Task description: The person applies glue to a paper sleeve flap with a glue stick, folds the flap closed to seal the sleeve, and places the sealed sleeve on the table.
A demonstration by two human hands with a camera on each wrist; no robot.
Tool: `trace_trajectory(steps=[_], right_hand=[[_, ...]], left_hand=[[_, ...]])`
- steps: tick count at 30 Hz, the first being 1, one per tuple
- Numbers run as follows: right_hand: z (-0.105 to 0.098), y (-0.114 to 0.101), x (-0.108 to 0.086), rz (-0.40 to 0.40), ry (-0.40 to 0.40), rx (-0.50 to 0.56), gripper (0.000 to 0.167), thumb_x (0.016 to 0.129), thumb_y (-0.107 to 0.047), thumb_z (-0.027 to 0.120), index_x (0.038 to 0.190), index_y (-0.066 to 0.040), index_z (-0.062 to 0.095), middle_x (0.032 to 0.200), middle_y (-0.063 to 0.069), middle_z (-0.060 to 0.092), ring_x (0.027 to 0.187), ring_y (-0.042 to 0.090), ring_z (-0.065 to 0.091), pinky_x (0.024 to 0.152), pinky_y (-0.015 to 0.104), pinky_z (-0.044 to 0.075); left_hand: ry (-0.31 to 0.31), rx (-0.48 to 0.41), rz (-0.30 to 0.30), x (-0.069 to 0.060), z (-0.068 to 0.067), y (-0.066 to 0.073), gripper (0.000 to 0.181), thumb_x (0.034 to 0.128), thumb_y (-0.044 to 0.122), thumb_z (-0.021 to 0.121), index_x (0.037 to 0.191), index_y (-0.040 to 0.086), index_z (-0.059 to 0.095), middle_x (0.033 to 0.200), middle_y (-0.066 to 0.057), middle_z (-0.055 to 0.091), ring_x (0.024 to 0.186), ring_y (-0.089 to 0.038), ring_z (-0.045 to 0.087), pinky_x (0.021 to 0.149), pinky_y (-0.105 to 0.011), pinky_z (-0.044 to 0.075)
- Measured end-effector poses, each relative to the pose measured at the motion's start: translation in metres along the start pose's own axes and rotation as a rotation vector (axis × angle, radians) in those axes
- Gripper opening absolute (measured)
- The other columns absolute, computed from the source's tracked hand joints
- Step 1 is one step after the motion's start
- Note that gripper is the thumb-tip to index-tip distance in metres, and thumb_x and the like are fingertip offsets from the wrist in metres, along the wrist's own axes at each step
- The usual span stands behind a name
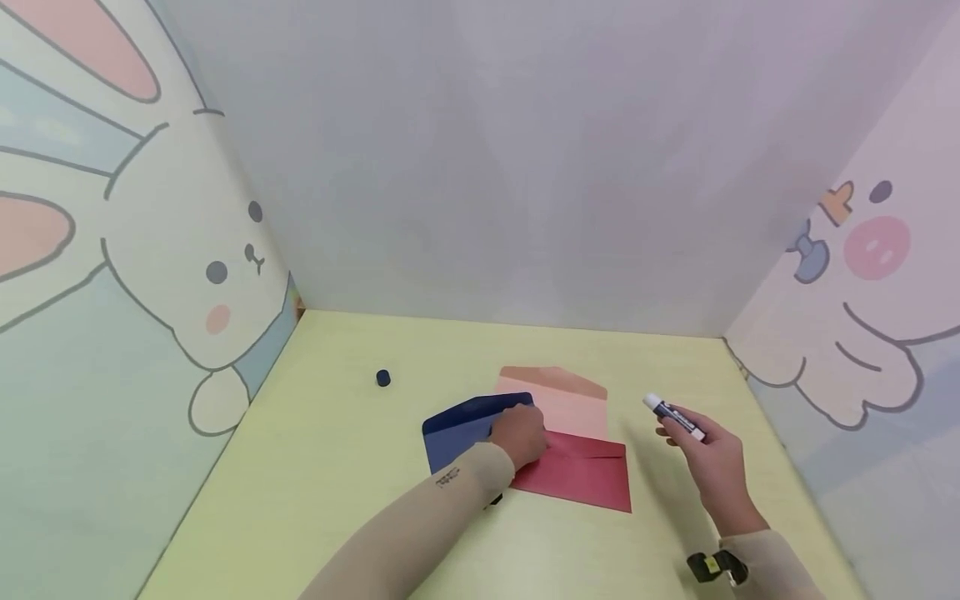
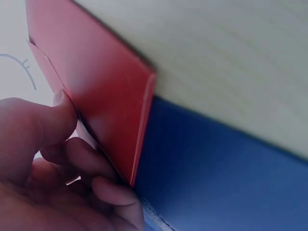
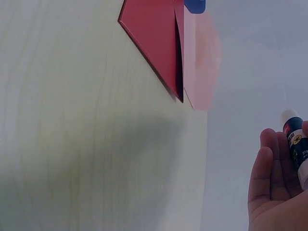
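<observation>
In the head view, my left hand (image 1: 519, 435) is at the left end of the red envelope (image 1: 581, 471), above the blue envelope (image 1: 457, 437). The left wrist view has the thumb against the red envelope (image 2: 103, 86) near its flap, with curled fingers along the same edge. Beneath it shows part of the blue envelope (image 2: 216, 163). To the right, raised over the table, my right hand (image 1: 712, 462) grips a glue stick (image 1: 675, 418) with a dark label and its white tip exposed. Behind the red envelope lies a pink envelope (image 1: 573, 408), flap open and partly covered.
A small dark cap (image 1: 383, 378) stands on the pale yellow table (image 1: 337, 458), left of the envelopes. Upright panels with cartoon animals bound the left and right sides, and a plain grey panel (image 1: 480, 167) closes the back.
</observation>
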State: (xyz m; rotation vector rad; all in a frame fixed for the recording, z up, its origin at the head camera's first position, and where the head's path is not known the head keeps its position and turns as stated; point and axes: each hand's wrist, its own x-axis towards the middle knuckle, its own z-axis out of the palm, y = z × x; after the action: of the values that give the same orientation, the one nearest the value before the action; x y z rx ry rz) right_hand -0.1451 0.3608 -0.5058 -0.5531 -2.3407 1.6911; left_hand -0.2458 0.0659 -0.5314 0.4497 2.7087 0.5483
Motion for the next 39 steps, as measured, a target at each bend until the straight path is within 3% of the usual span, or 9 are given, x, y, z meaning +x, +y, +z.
trace_trajectory(steps=[5,11,15,20,27,33,39], right_hand=[[0.002,-0.002,-0.002,0.005,0.007,0.002,0.057,0.114,-0.023,0.082,0.158,0.009,0.067,0.096,-0.030,0.083,0.090,-0.006,0.083,0.086,0.014,0.066],[0.003,-0.004,0.001,-0.017,-0.003,0.032,0.055,0.113,-0.021,0.082,0.156,0.010,0.068,0.100,-0.028,0.084,0.091,-0.005,0.084,0.087,0.015,0.066],[0.005,-0.008,0.002,-0.023,-0.012,0.010,0.055,0.114,-0.024,0.082,0.157,0.008,0.068,0.101,-0.031,0.082,0.094,-0.005,0.084,0.089,0.015,0.066],[0.007,-0.011,0.001,-0.012,-0.008,-0.008,0.056,0.114,-0.027,0.082,0.158,0.006,0.068,0.101,-0.033,0.080,0.095,-0.005,0.084,0.089,0.013,0.065],[0.009,-0.009,-0.001,-0.001,-0.006,-0.007,0.055,0.115,-0.025,0.081,0.158,0.006,0.068,0.101,-0.033,0.080,0.094,-0.006,0.083,0.089,0.014,0.065],[0.010,-0.009,-0.001,-0.008,-0.014,-0.013,0.056,0.116,-0.026,0.079,0.160,0.006,0.067,0.101,-0.034,0.079,0.094,-0.007,0.082,0.090,0.013,0.065],[0.011,-0.004,0.000,-0.020,-0.023,-0.004,0.056,0.116,-0.026,0.079,0.160,0.006,0.067,0.102,-0.034,0.079,0.095,-0.007,0.082,0.089,0.013,0.065]], left_hand=[[-0.016,-0.012,0.009,-0.002,-0.001,-0.001,0.020,0.1066,0.027,0.088,0.101,0.009,0.083,0.077,-0.001,0.071,0.064,-0.018,0.063,0.060,-0.030,0.050],[-0.084,-0.014,0.010,0.002,-0.010,-0.003,0.026,0.1058,0.032,0.085,0.092,0.011,0.077,0.077,-0.001,0.067,0.065,-0.018,0.059,0.062,-0.031,0.047],[-0.075,0.153,0.000,0.003,-0.012,0.005,0.042,0.1037,0.057,0.080,0.090,0.017,0.077,0.080,0.002,0.070,0.075,-0.017,0.064,0.080,-0.035,0.055],[-0.002,0.378,-0.012,0.002,-0.002,0.021,0.072,0.1013,0.092,0.061,0.084,0.025,0.080,0.079,0.007,0.073,0.087,-0.016,0.072,0.105,-0.043,0.057],[0.073,0.570,-0.022,-0.001,0.013,0.031,0.085,0.0984,0.104,0.048,0.072,0.027,0.074,0.070,0.007,0.068,0.081,-0.014,0.070,0.094,-0.039,0.052],[0.102,0.571,-0.003,-0.008,0.013,0.028,0.088,0.0948,0.108,0.048,0.067,0.027,0.069,0.065,0.008,0.065,0.075,-0.013,0.069,0.088,-0.036,0.055],[0.132,0.512,0.031,-0.007,0.015,0.021,0.085,0.0966,0.103,0.057,0.063,0.026,0.066,0.067,0.007,0.066,0.077,-0.014,0.071,0.088,-0.036,0.059]])
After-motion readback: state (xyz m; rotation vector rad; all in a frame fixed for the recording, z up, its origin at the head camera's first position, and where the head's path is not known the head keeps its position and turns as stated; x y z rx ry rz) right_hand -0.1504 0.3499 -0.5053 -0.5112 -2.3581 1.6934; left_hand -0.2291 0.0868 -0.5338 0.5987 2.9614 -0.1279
